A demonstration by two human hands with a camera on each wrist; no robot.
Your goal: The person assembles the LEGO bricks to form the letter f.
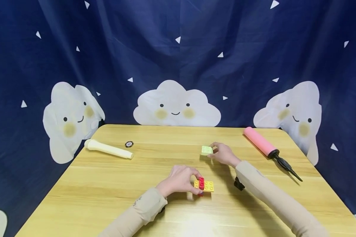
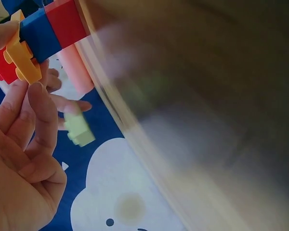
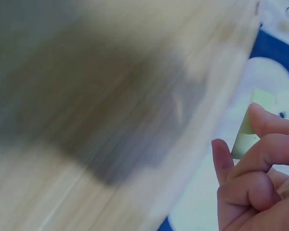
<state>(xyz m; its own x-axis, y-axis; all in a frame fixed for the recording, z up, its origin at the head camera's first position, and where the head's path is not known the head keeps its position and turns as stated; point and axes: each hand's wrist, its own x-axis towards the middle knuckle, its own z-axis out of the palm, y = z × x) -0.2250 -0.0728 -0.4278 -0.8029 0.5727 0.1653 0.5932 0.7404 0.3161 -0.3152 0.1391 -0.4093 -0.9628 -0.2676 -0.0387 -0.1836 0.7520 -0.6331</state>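
My left hand (image 1: 179, 179) pinches a small stack of toy building bricks between thumb and fingers. The stack has a red brick (image 1: 201, 183) on top of a yellow brick (image 1: 208, 186). Beneath the yellow one, the left wrist view shows a blue brick (image 2: 40, 34) and another red brick (image 2: 66, 23). Farther off and to the right, my right hand (image 1: 223, 153) grips a light green brick (image 1: 206, 150) by its right side. That green brick (image 3: 245, 144) is partly covered by fingers in the right wrist view. Whether the stack touches the tabletop, I cannot tell.
A cream-coloured stick (image 1: 109, 149) with a wider end lies at the table's left, beside a round dark chip (image 1: 129, 144). At the right lies a pink hand pump (image 1: 261, 141) with a black nozzle. A dark curtain with clouds hangs behind the wooden table (image 1: 106, 184).
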